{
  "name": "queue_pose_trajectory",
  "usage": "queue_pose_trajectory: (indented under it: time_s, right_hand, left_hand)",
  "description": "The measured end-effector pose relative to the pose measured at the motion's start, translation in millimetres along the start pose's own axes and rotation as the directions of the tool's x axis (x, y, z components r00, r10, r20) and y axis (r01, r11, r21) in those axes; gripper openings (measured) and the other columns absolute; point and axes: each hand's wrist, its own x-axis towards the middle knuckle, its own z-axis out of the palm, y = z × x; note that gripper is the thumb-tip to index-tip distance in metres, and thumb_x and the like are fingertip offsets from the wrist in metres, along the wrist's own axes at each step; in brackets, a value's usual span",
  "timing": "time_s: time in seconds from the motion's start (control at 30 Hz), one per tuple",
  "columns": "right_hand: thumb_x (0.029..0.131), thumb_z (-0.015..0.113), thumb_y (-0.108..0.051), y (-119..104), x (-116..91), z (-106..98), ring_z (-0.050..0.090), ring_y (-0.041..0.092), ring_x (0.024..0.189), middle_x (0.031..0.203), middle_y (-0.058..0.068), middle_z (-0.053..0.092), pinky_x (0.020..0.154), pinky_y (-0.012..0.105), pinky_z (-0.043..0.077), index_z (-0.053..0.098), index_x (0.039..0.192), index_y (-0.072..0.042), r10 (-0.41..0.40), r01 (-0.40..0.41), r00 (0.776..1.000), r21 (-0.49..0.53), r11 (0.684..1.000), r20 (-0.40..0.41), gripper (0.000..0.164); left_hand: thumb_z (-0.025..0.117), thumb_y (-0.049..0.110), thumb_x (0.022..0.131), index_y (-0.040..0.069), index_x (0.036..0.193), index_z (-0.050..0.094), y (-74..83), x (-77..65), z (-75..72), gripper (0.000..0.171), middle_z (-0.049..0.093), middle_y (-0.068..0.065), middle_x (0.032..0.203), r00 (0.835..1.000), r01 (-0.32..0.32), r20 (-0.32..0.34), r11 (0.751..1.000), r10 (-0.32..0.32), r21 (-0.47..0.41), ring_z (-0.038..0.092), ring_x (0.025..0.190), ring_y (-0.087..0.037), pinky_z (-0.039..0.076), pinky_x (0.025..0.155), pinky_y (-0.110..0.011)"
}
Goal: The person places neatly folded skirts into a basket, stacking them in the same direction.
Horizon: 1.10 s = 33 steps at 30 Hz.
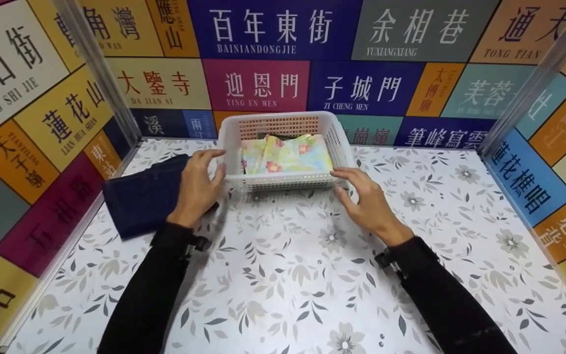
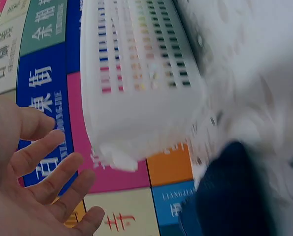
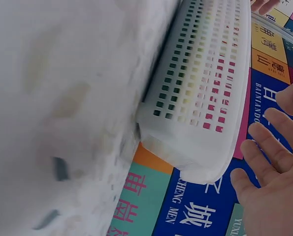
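A white plastic basket (image 1: 288, 181) with perforated walls stands at the back of the table. Folded floral cloth (image 1: 297, 155) in yellow, pink and light blue lies inside it, with something dark partly hidden behind. At the basket's left end is my left hand (image 1: 198, 184), fingers spread and relaxed. My right hand (image 1: 366, 204) is by the front right corner, its fingers loosely extended. Both wrist views show a gap between the fingers and the basket (image 2: 141, 113). Dark navy folded cloth (image 1: 140, 196) lies left of the basket, partly behind my left hand.
The table (image 1: 283, 285) wears a white cover with grey leaves and flowers. Panels of coloured signs (image 1: 268, 83) rise behind the basket and along both sides, joined by clear corner strips (image 1: 101, 73).
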Motion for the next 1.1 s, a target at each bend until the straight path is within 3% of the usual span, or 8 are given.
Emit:
queue_pose_trajectory:
  time_s: [0.2,0.37,0.53,0.7,0.83,0.93,1.1]
  right_hand:
    - [0.110,0.078,-0.008,1,-20,1,0.065,0.041,0.154,0.162,0.017,0.071,0.136,0.055,0.046,0.073,0.152,-0.003,0.006,-0.007,1.000,0.010,1.000,0.019,0.042]
    - [0.112,0.078,-0.016,-1,-26,0,0.060,0.039,0.161,0.168,0.017,0.066,0.139,0.060,0.043,0.069,0.160,-0.008,0.043,-0.047,0.993,0.031,0.998,0.111,0.049]
    - [0.114,0.077,-0.021,-7,-27,1,0.056,0.037,0.165,0.173,0.015,0.062,0.140,0.062,0.041,0.064,0.165,-0.011,0.053,-0.059,0.979,0.026,0.998,0.195,0.055]
    - [0.113,0.078,-0.024,-15,-26,4,0.054,0.040,0.166,0.175,0.012,0.060,0.140,0.065,0.040,0.065,0.165,-0.010,0.058,-0.066,0.966,0.023,0.998,0.251,0.056]
    - [0.115,0.077,-0.029,-22,-22,8,0.054,0.038,0.166,0.176,0.012,0.059,0.141,0.063,0.040,0.064,0.166,-0.014,0.068,-0.078,0.952,0.021,0.997,0.300,0.055]
    - [0.116,0.075,-0.029,-28,-19,12,0.055,0.037,0.166,0.176,0.013,0.058,0.140,0.060,0.042,0.064,0.167,-0.014,0.058,-0.071,0.942,0.026,0.997,0.329,0.054]
    - [0.116,0.074,-0.030,-37,-12,20,0.055,0.035,0.165,0.175,0.014,0.059,0.141,0.057,0.042,0.065,0.166,-0.012,0.034,-0.047,0.933,0.027,0.999,0.358,0.054]
  left_hand:
    - [0.068,0.024,0.117,0.009,0.159,0.071,-33.2,-2.3,-19.4,0.044,0.067,-0.024,0.160,0.992,0.123,0.015,0.992,-0.123,0.016,0.061,0.152,-0.048,0.046,0.131,-0.064]
    - [0.067,0.030,0.117,0.014,0.164,0.066,-61.1,-7.2,-37.0,0.050,0.056,-0.026,0.172,0.962,0.248,0.081,0.960,-0.260,0.130,0.050,0.162,-0.053,0.041,0.129,-0.078]
    - [0.066,0.037,0.117,0.013,0.171,0.056,-86.9,-17.0,-54.5,0.060,0.042,-0.031,0.180,0.907,0.344,0.163,0.905,-0.389,0.250,0.038,0.165,-0.060,0.031,0.127,-0.084]
    - [0.068,0.043,0.116,0.010,0.177,0.047,-106.6,-25.8,-68.4,0.073,0.019,-0.040,0.186,0.820,0.411,0.265,0.844,-0.507,0.343,0.013,0.171,-0.071,-0.001,0.128,-0.100]
    - [0.066,0.051,0.117,0.012,0.180,0.042,-115.7,-29.5,-75.7,0.078,0.009,-0.041,0.188,0.761,0.423,0.347,0.825,-0.548,0.375,0.005,0.170,-0.077,-0.009,0.121,-0.106]
    - [0.065,0.054,0.117,0.014,0.181,0.041,-118.0,-31.2,-78.9,0.080,0.009,-0.040,0.188,0.745,0.409,0.381,0.826,-0.547,0.386,0.008,0.169,-0.079,-0.006,0.119,-0.107]
    - [0.065,0.056,0.116,0.014,0.181,0.042,-117.6,-32.8,-82.3,0.081,0.013,-0.040,0.187,0.738,0.379,0.411,0.833,-0.535,0.404,0.012,0.168,-0.079,-0.002,0.119,-0.108]
